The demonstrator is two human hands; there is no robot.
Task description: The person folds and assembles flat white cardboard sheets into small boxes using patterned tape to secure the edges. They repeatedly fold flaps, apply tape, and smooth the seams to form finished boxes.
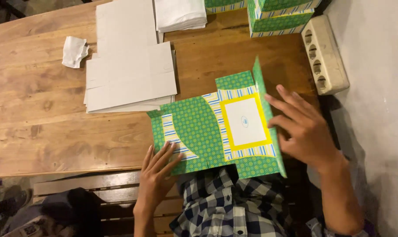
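Both hands, left hand (157, 169) and right hand (302, 127), press open-fingered (nothing gripped) on a flat green box (216, 129) beside a cardboard stack (128, 74).

The green boxes (280, 15) and white napkin stack (180, 14) (top edge) are cut off.

Green patterned box blank (207, 127) flat on the wooden table (54, 131), one side flap folded upright. Left hand (157, 169) spread on the blank's near left corner, right hand (302, 127) open against the raised flap. Beyond the blank: stack of grey cardboard sheets (128, 74), crumpled paper (74, 50), folded green boxes (278, 15), power strip (324, 55)
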